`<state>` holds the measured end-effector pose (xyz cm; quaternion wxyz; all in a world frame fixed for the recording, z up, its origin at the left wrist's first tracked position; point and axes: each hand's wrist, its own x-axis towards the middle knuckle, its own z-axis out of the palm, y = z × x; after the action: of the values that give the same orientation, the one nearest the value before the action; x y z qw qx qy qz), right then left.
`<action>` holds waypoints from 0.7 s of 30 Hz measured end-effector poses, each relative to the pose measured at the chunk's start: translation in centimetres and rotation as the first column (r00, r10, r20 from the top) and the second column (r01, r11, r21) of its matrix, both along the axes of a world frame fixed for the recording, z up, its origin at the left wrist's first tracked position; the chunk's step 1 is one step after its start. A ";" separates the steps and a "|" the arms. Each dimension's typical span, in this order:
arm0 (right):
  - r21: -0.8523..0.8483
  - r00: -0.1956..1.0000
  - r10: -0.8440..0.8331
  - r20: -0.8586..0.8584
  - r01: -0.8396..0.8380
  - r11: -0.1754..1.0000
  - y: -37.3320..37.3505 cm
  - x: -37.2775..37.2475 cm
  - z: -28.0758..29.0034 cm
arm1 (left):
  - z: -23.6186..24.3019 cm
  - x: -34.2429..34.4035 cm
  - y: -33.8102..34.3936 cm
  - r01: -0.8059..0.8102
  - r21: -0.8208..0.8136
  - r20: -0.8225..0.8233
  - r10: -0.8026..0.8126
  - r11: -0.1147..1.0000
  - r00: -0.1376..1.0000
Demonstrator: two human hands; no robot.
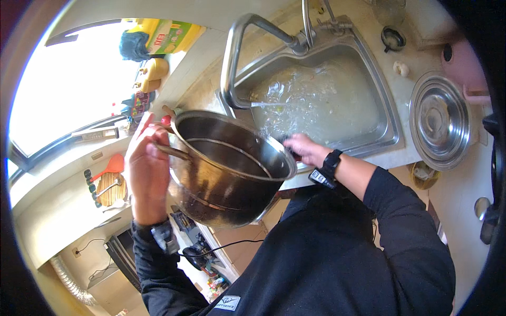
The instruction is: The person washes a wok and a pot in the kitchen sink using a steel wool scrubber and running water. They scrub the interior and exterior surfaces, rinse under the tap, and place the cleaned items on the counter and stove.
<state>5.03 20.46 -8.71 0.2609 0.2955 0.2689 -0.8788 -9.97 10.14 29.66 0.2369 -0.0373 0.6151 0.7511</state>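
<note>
A large metal pot (226,179) with a browned outer wall is tilted between my hands in front of the sink (398,142). My left hand (145,168) is closed round its left loop handle. On the far right side of the pot, my right hand (308,150) grips the other handle, which my fingers mostly hide. A pale line rings the pot's inner wall. Beside the pot, the curved faucet (229,68) runs a stream into the sink. Cloudy water (337,105) with small bits stands there, rippled and splashing.
Right of the sink lies a round metal lid (440,121), near a pink container (466,68) and a small white piece (400,68). A dark round strainer (391,39) sits behind. At left, an orange ladle (113,164) hangs near the window ledge. A black cable (226,245) runs below.
</note>
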 end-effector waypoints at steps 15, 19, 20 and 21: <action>0.849 0.669 0.540 -0.511 0.493 0.191 5.4 -8.7 3.1 | 0.0 10.7 -18.9 -0.386 0.030 -0.098 0.387 0.922 0.917; 0.972 0.698 0.685 -0.209 0.223 0.069 5.6 -8.3 6.1 | 0.9 11.1 -20.7 -0.380 0.062 -0.176 0.385 0.923 0.906; 0.984 0.717 0.678 -0.164 0.166 0.063 5.9 -7.6 6.4 | 1.2 11.3 -21.2 -0.390 0.071 -0.192 0.396 0.918 0.898; 0.964 0.743 0.620 -0.254 0.141 0.227 6.2 -6.7 6.5 | 1.5 11.3 -21.8 -0.415 0.075 -0.194 0.421 0.907 0.886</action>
<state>-1.63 26.67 -2.20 0.0714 0.0439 0.8511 -0.5182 1.38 -11.70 31.20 0.0055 -0.0874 0.6020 0.7937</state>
